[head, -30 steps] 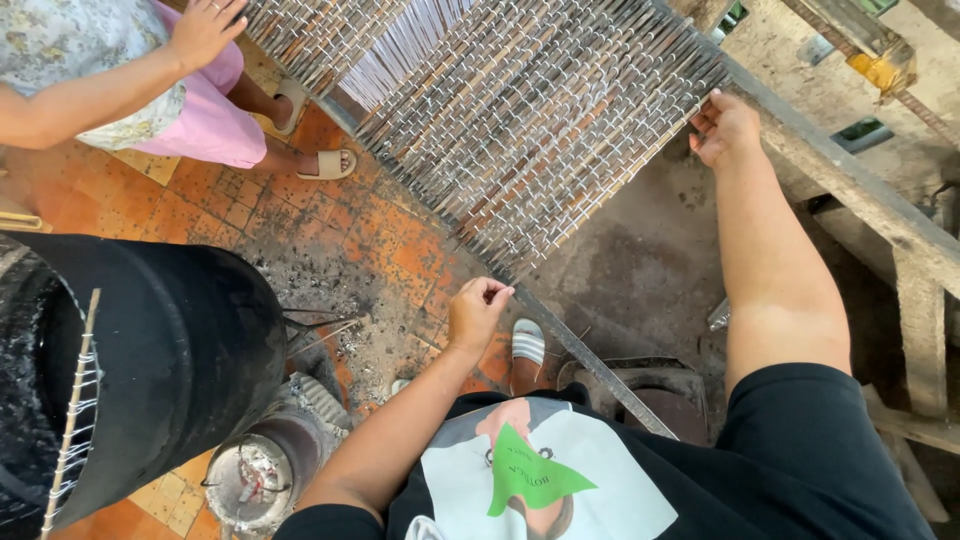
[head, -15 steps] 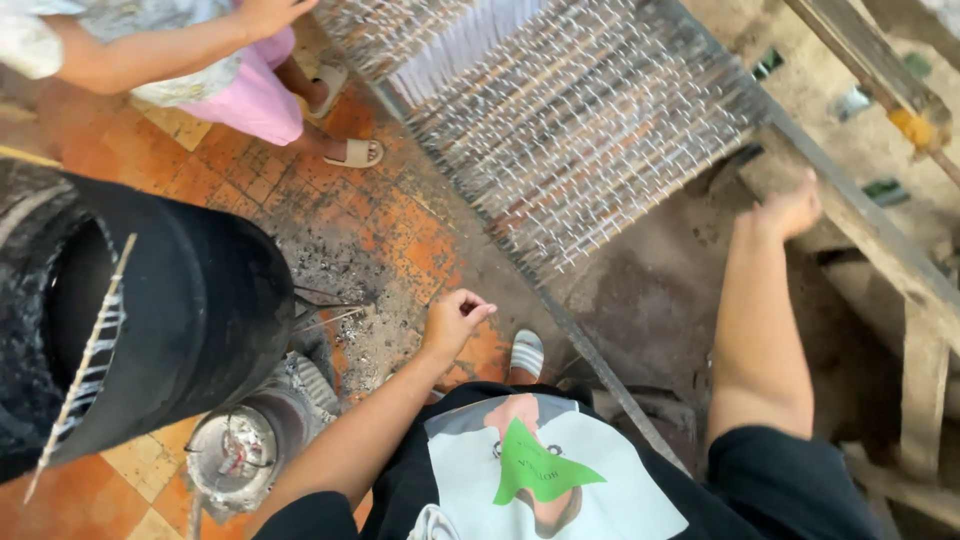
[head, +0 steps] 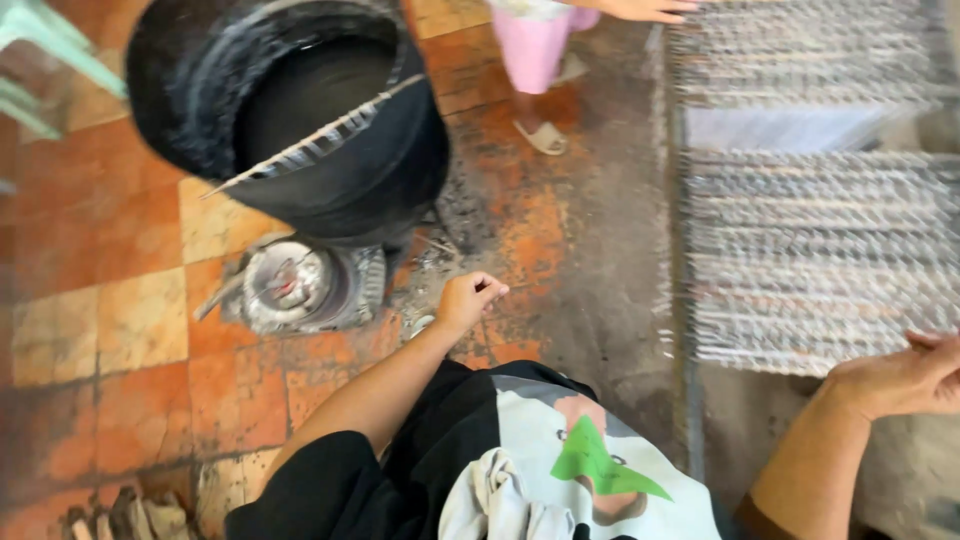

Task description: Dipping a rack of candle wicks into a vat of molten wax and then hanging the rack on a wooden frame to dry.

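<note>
A wide rack of thin skewers laced with white strands (head: 810,250) fills the right side, blurred by motion. My right hand (head: 900,375) is at the rack's near edge, its fingers running out of frame, so its grip is unclear. My left hand (head: 468,300) hangs over the orange tiled floor, left of the rack, fingers curled in with nothing visible in them. A big black drum (head: 300,110) lies tilted at the upper left, with one strung skewer (head: 310,140) across its mouth.
A small round ash-grey stove (head: 295,285) sits below the drum. Another person in pink shorts (head: 535,45) stands at the top, one sandalled foot (head: 540,138) on the floor and a hand (head: 650,10) at the rack's far corner. Firewood (head: 120,515) lies bottom left.
My view has swung left, so the rack now sits at the right. My left hand has let go of the rack's corner. My right hand has come off its far edge to its near edge.
</note>
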